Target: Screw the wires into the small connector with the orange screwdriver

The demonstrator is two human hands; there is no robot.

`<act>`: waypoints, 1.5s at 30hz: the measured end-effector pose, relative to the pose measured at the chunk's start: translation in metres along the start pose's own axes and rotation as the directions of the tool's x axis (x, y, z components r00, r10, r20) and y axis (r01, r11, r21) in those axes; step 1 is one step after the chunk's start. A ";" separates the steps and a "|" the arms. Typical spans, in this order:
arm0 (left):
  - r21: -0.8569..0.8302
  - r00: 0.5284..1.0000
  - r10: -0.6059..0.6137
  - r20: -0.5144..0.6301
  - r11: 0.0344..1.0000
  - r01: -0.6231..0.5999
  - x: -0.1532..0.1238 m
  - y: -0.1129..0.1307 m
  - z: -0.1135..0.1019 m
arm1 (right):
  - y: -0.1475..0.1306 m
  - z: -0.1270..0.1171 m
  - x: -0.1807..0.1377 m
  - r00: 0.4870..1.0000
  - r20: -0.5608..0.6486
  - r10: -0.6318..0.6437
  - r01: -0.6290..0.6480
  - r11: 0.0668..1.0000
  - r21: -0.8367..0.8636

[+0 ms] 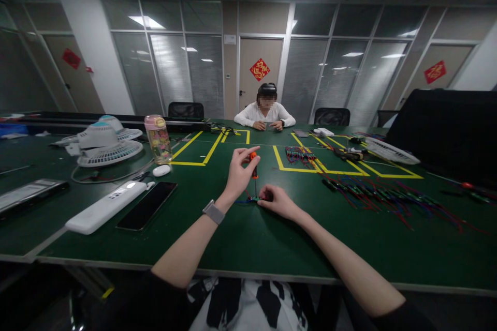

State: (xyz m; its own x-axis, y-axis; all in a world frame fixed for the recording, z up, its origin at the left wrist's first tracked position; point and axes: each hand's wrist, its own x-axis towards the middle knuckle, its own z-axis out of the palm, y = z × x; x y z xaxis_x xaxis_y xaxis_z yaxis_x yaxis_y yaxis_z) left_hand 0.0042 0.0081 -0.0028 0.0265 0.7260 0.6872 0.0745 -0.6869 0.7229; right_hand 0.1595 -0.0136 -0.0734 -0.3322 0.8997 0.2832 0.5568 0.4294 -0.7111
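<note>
My left hand [239,171] grips the orange and black handle of a screwdriver [254,171], which stands upright with its tip down on a small green circuit board [254,199]. Thumb and fingers close around the handle's upper part, and one finger reaches over its top. My right hand [276,200] pinches the board's right end against the green table [233,243]. Thin wires stick out at the board's left side. What the screwdriver tip touches is too small to make out.
Left of my hands lie a black phone [147,207], a white power strip [106,207], a bottle [158,139] and fan parts [111,145]. Several wired boards [373,194] spread out on the right, with a wire bundle [300,156] nearer the middle. Another person [265,111] sits opposite.
</note>
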 end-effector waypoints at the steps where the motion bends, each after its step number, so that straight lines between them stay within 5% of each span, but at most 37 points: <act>1: -0.003 1.000 0.002 0.004 1.000 -0.002 0.000 0.000 0.000 | -0.001 0.000 0.000 1.000 0.001 0.002 -0.002 1.000 -0.001; 6: -0.094 0.993 -0.032 0.110 0.995 0.042 0.001 0.000 0.000 | 0.000 -0.001 0.000 1.000 0.011 -0.007 0.006 1.000 0.016; 11: 0.090 0.998 0.064 0.023 0.994 -0.066 -0.002 0.000 0.001 | 0.002 0.000 0.001 1.000 0.002 0.002 -0.002 1.000 0.018; 17: -0.113 0.988 -0.004 0.152 0.993 0.021 -0.002 -0.001 0.002 | 0.003 0.001 0.000 1.000 -0.005 0.009 -0.009 1.000 0.029; 22: 0.044 0.997 0.050 0.065 0.998 -0.053 -0.003 -0.001 0.001 | 0.002 0.000 0.000 1.000 -0.005 0.028 -0.028 0.999 0.022; 28: -0.156 0.988 -0.058 0.142 0.984 0.081 0.000 0.000 0.002 | 0.003 0.000 0.000 1.000 0.006 0.018 -0.019 0.999 0.026; 34: 0.002 0.999 0.015 0.047 1.000 -0.015 -0.001 0.000 0.000 | 0.002 0.000 0.001 1.000 0.008 0.012 -0.012 1.000 0.017; 41: -0.205 0.991 -0.072 0.113 0.974 0.094 0.000 -0.002 0.003 | 0.000 0.000 0.000 1.000 0.000 0.019 -0.019 1.000 -0.007; 45: -0.070 0.999 -0.027 0.044 0.997 0.030 -0.001 -0.002 0.002 | 0.002 0.000 0.000 1.000 -0.001 0.019 -0.020 1.000 -0.017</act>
State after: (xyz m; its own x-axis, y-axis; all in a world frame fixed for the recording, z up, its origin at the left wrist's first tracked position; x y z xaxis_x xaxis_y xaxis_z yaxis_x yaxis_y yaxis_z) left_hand 0.0064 0.0091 -0.0055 0.0684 0.7450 0.6636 0.0052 -0.6654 0.7465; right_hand 0.1605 -0.0121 -0.0752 -0.3206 0.9080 0.2699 0.5763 0.4131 -0.7052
